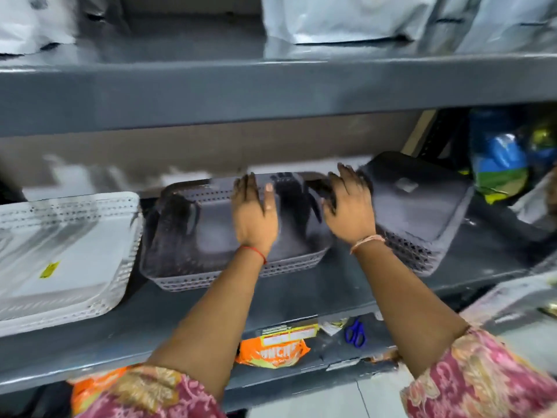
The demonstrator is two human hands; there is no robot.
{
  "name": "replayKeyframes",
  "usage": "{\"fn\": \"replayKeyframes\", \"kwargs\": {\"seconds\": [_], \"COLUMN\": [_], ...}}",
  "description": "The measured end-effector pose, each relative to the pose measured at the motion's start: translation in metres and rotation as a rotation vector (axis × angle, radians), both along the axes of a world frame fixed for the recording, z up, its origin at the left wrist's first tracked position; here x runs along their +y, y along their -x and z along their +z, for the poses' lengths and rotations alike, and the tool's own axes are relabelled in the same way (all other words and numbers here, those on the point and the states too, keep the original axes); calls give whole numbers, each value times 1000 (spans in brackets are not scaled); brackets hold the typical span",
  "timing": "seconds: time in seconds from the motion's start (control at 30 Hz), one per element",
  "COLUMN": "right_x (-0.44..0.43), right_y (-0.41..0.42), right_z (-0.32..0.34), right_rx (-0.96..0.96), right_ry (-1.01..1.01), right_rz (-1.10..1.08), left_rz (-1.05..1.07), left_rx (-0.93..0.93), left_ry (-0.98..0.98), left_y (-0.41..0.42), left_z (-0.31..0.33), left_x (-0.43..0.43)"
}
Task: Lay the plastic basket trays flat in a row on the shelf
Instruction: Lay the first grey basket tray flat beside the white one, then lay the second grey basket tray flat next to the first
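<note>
White tray (63,251) flat at left, grey tray (211,260) flat mid-shelf (331,297), dark stack (422,206) tilted at right. Left hand (256,215) flat in grey tray, fingers together; right hand (349,206) splayed on stack edge, grip blurred, probably none. Risk: tilted stack sliding off near edge, or shoving grey tray askew.

Above, we see pale plastic bags (340,18) crowding the upper shelf (271,86). On the right, a blue and green packet (498,164) stands against a dark corner. Below, an orange snack packet (271,352) lies on the lower shelf, with blue scissors (355,331) just to its right and a small wrapper (331,325) between them. Motion blur softens much of it.
</note>
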State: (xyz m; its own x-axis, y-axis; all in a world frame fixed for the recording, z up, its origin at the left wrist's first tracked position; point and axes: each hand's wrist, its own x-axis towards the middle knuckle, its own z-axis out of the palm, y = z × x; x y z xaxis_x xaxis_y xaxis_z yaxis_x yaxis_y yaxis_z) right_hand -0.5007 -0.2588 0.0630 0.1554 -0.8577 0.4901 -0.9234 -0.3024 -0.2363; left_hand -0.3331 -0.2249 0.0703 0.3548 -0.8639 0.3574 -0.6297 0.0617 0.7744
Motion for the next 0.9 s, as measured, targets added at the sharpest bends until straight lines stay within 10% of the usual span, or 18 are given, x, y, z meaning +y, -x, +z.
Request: {"fn": "replayKeyframes", "kwargs": {"seconds": [0.53, 0.9], "right_x": [-38, -70], "right_y": [189, 230], "right_z": [-7, -26], "right_rx": [-154, -122], "right_ry": [-197, -481], "right_rz": [-214, -407], "left_rz": [82, 35], "left_rx": [689, 699], "left_ry": [-159, -136], "left_y": [238, 273], "left_z": [-31, -49], "left_x": [13, 14]}}
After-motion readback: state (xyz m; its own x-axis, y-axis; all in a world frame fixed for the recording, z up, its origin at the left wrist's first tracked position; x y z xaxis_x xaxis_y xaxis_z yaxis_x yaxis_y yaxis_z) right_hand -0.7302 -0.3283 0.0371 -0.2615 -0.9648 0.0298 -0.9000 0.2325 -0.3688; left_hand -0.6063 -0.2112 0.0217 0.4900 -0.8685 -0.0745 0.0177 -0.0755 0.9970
